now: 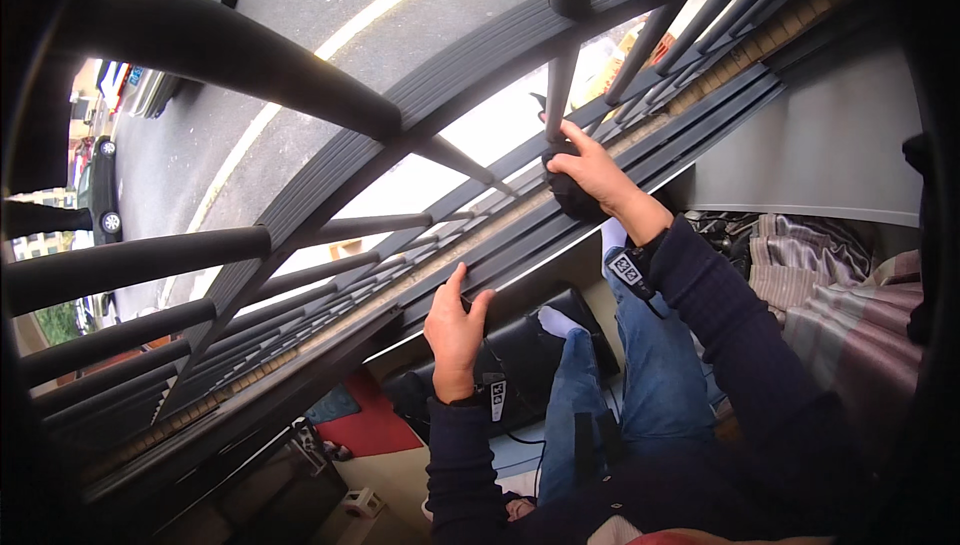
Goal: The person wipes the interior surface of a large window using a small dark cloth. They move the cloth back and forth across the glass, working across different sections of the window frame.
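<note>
Presently: right hand closed on a dark cloth, pressed at the foot of a dark vertical window bar; left hand below it and nearer the body, fingers curled over the dark window track, holding nothing else.

The dark window sill with its grooved tracks runs from near left to far right. The left hand rests on it, and a dark cloth lies farther right.
</note>
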`<state>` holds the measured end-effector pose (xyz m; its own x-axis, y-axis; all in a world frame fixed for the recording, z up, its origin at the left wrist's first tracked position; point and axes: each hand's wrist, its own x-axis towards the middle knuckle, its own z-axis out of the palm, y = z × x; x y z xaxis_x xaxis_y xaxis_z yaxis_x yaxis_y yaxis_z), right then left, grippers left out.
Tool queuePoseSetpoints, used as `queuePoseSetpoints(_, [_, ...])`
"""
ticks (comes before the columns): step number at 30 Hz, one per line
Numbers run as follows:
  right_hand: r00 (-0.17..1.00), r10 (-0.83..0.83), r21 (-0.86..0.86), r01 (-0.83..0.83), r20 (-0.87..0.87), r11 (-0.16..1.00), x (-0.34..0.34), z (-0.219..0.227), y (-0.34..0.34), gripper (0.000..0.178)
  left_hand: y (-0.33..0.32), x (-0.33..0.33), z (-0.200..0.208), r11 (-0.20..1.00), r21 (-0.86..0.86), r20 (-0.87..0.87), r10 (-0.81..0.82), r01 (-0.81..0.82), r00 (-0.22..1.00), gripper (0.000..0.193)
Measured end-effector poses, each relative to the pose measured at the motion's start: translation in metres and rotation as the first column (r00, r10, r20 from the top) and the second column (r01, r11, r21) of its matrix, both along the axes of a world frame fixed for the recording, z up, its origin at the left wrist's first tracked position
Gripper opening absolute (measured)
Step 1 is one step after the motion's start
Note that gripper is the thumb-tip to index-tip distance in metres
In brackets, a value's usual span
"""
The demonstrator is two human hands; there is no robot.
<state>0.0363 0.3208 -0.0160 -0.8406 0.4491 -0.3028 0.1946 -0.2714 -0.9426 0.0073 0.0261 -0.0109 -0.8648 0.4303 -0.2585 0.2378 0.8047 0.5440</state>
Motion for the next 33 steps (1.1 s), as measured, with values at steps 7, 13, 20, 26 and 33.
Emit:
queuePoseSetpoints(7, [0.991, 0.014, -0.066, -0.005, 0.133, 0.998, 0.005, 0.01, -0.002, 0.067, 0.001, -0.001, 0.005, 0.999, -0.035, 0.004, 0.009, -0.008, 1.0, 0.057])
queuePoseSetpoints(13, [0.994, -0.009, -0.014, 0.011, 0.106, 1.0, -0.009, 0.009, -0.001, 0.061, 0.0, -0.001, 0.004, 1.0, -0.015, -0.028, 0.007, -0.007, 1.0, 0.057])
queuePoseSetpoints(20, [1.0, 0.0, -0.777, -0.024, -0.03, 0.629, 0.064, 0.045, 0.0, 0.067, 0.008, -0.002, 0.019, 1.0, -0.004, 0.053, 0.002, -0.002, 0.999, 0.052])
queuePoseSetpoints(26, [0.978, 0.076, -0.913, -0.208, -0.193, 0.351, 0.069, 0.057, -0.031, 0.08, 0.046, 0.008, 0.057, 0.721, 0.651, 0.539, -0.22, -0.236, 0.813, 0.051])
queuePoseSetpoints(33, [0.978, 0.063, -0.94, -0.21, -0.201, 0.269, 0.079, 0.06, -0.055, 0.078, 0.065, 0.002, 0.057, 0.574, 0.503, 0.864, -0.303, -0.646, 0.402, 0.02])
